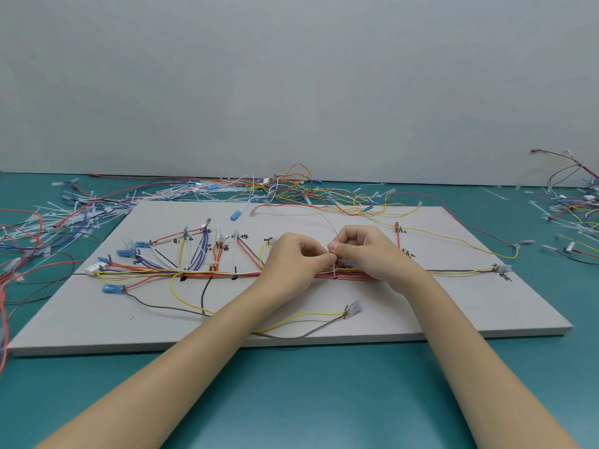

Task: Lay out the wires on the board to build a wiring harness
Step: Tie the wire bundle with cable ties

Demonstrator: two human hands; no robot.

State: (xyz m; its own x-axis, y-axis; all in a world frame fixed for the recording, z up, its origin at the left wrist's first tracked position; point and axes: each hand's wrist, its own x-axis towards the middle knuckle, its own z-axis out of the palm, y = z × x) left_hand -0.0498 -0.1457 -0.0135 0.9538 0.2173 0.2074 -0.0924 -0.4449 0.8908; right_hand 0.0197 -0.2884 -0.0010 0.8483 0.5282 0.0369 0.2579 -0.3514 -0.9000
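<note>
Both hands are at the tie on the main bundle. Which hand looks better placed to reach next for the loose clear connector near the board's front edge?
Probably the right hand: the clear connector lies below it, on its side of the tie. The left hand would have to cross over.

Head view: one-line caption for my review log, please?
Both hands, left hand and right hand, pinch a cable tie around the main wire bundle on the grey board.

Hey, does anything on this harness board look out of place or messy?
One thing: near the board's front edge, a yellow and grey wire pair with a clear connector lies loose, away from the main bundle that both hands are working at. Loose wires and cable ties clutter the table behind.
</note>
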